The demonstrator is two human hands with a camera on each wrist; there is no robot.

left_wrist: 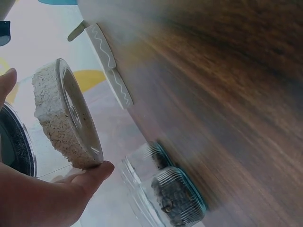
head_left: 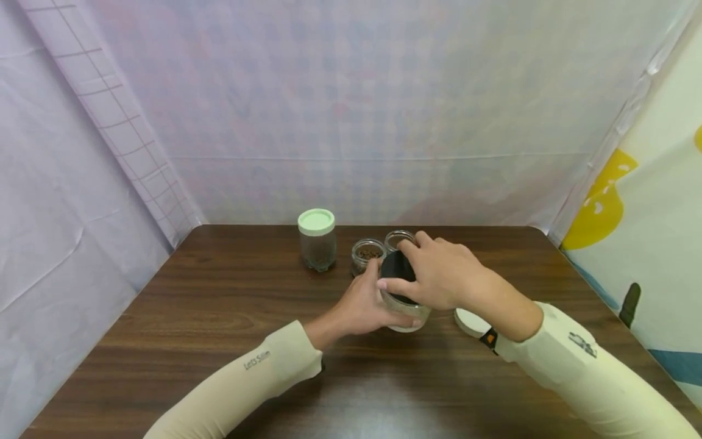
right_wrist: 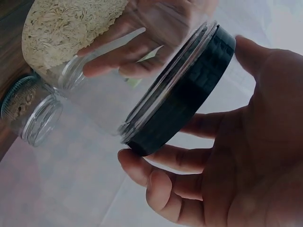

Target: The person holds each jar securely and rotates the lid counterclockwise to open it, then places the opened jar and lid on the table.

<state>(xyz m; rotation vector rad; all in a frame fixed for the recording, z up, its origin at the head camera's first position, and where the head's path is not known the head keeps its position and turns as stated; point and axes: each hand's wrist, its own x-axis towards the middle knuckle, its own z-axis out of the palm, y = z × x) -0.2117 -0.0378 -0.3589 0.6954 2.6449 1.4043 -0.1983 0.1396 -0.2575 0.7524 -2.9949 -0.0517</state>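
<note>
A clear jar (right_wrist: 71,35) partly filled with pale, rice-like grains is held off the table, its base tilted toward the left wrist camera. My left hand (head_left: 364,305) grips its side, thumb near the base. On the jar's mouth sits a black lid (head_left: 396,271), whose rim my right hand (head_left: 446,274) grips with thumb and fingers spread around it. The right wrist view shows the lid (right_wrist: 184,97) over the mouth, with left-hand fingers visible through the clear wall. Just behind the hands stand a small open glass jar (head_left: 368,251) of brown bits and a second open jar (head_left: 399,236).
A taller jar with a pale green lid (head_left: 317,223) stands left of the small jars. Beside my right wrist a round white lid (head_left: 468,322) lies on the brown wooden table (head_left: 230,292). A pale fabric backdrop (head_left: 351,122) hangs along the table's back edge.
</note>
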